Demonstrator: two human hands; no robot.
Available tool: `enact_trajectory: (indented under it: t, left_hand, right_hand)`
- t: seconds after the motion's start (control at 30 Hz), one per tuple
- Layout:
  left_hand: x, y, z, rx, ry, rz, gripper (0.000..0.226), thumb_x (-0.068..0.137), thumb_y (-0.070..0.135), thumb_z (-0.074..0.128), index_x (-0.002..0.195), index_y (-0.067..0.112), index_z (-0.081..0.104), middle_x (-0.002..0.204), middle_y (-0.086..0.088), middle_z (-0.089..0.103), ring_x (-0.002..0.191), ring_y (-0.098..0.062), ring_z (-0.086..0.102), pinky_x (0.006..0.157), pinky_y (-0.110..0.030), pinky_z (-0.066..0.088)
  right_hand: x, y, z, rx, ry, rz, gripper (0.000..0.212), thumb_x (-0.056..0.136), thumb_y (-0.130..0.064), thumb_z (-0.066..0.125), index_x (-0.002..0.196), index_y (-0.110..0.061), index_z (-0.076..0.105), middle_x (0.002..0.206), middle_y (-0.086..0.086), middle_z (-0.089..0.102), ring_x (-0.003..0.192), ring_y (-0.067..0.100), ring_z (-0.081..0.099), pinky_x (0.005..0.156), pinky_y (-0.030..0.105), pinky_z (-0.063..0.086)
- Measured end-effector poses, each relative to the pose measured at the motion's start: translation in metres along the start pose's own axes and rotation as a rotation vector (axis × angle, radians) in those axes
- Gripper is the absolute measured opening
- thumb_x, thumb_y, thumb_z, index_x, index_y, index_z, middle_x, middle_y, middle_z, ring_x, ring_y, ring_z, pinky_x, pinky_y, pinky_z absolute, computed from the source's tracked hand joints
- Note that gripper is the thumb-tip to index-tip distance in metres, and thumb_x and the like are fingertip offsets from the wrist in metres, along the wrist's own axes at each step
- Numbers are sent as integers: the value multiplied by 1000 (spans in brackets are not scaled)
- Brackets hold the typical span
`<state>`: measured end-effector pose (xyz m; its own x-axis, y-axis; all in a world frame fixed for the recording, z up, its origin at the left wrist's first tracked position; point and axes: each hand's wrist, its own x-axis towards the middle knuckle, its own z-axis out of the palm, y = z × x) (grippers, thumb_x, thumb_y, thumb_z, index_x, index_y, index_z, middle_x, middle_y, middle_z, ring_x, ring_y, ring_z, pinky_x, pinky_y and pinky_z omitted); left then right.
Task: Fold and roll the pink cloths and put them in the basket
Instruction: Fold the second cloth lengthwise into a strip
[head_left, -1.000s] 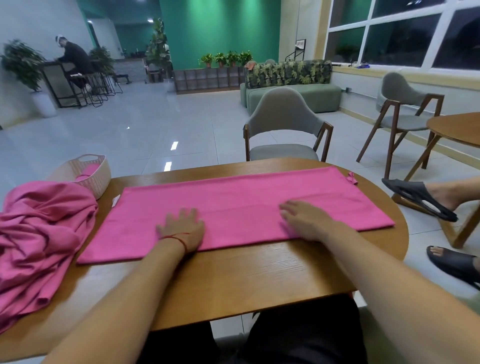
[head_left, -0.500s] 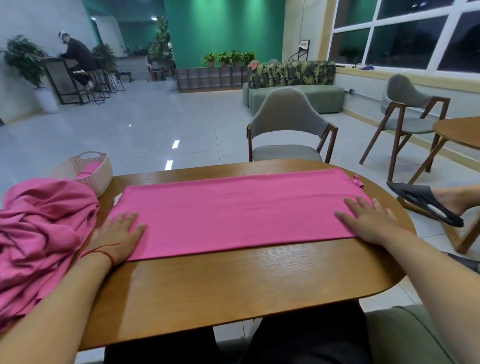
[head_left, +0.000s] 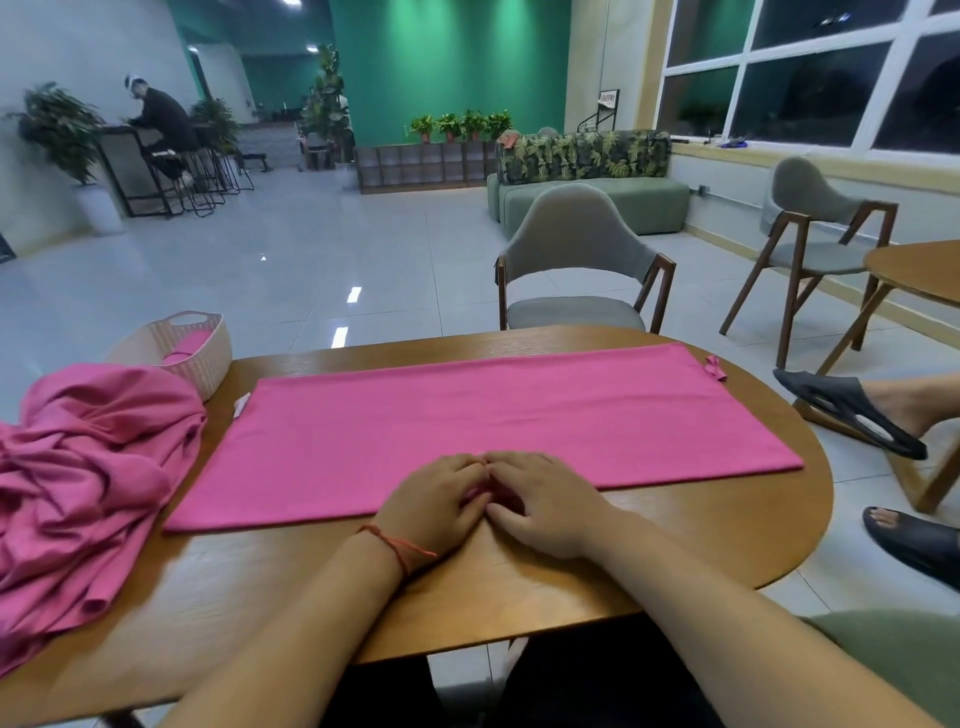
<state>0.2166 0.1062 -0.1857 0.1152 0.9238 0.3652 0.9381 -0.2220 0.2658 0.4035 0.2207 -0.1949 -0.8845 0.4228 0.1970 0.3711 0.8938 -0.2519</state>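
A long pink cloth, folded flat into a strip, lies across the wooden table. My left hand and my right hand meet at the middle of its near edge. Both have bent fingers and pinch that edge, with a bit of pink showing between the thumbs. A crumpled heap of more pink cloths sits at the table's left end. Behind the heap stands a pale woven basket with one rolled pink cloth inside.
A grey chair stands at the table's far side. At the right, another person's feet in dark slippers are close to the table's end, near a second table and chair. A small white label sticks out at the cloth's left end.
Both hands slid outward to the cloth's two ends, then came back together at the middle of its near edge, where their fingers now curl on it.
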Motion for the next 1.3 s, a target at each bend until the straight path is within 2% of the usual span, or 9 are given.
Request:
enact_trajectory:
  t: [0.2, 0.27, 0.37, 0.5, 0.67, 0.9, 1.03, 1.13, 1.3]
  left_hand:
    - [-3, -3, 2, -57, 58, -111, 22, 102, 37, 57, 112, 26, 73, 120, 7, 74, 105, -15, 68, 89, -31, 52]
    - [-3, 0, 2, -35, 44, -184, 31, 102, 47, 47, 114, 29, 70, 115, 8, 74, 102, -17, 68, 87, -35, 53]
    - [-2, 1, 2, 29, 24, -207, 38, 102, 53, 42, 114, 28, 67, 112, 7, 72, 101, -20, 68, 84, -36, 53]
    - [0, 7, 3, 147, 21, -159, 40, 96, 61, 48, 116, 34, 69, 117, 12, 73, 108, -15, 64, 84, -36, 55]
    - [-3, 9, -3, 123, 42, -183, 52, 95, 55, 37, 117, 29, 76, 122, 6, 76, 111, -20, 71, 89, -35, 58]
    - [-58, -58, -33, 234, 119, -207, 44, 93, 44, 45, 112, 27, 80, 108, 2, 80, 88, -26, 78, 70, -41, 65]
    - [-103, -101, -70, 227, 138, -392, 38, 92, 38, 55, 119, 28, 80, 113, -1, 78, 98, -28, 77, 83, -43, 63]
    - [-129, -122, -86, 203, 151, -525, 35, 94, 10, 72, 123, 27, 78, 120, -3, 76, 110, -29, 74, 94, -42, 58]
    - [-157, -148, -100, 96, 278, -704, 43, 92, 5, 73, 121, 37, 76, 104, -12, 80, 93, -30, 76, 85, -43, 58]
  right_hand:
    - [-4, 5, 1, 82, 5, 32, 57, 98, -60, 48, 151, -40, 55, 161, -16, 48, 150, 6, 38, 125, 33, 25]
    - [-6, 4, 1, 125, 89, 48, 43, 99, -48, 58, 139, -36, 68, 149, -16, 60, 140, 4, 49, 119, 25, 33]
    - [-9, 6, 2, 94, 207, 132, 30, 97, -43, 60, 121, -36, 77, 131, -21, 70, 124, 3, 61, 105, 30, 51]
    - [-9, 4, 1, 61, 239, 139, 25, 100, -36, 62, 119, -34, 78, 127, -18, 73, 120, 7, 63, 98, 31, 54]
    - [-14, 4, -2, 17, 244, 133, 22, 103, -32, 62, 118, -30, 78, 125, -13, 75, 119, 14, 67, 95, 34, 56]
    - [-66, 64, -33, -33, 248, 271, 28, 99, -15, 70, 121, -29, 80, 126, -7, 77, 119, 21, 71, 100, 41, 57]
    - [-103, 106, -58, -56, 213, 365, 33, 102, -12, 68, 126, -32, 79, 132, -6, 75, 124, 22, 70, 106, 41, 54]
    - [-129, 136, -74, -25, 226, 502, 37, 104, -13, 63, 124, -40, 77, 134, -10, 73, 128, 20, 66, 110, 38, 50]
    - [-138, 154, -84, 152, 393, 781, 43, 103, -11, 55, 107, -44, 82, 133, -16, 72, 135, 25, 56, 93, 35, 45]
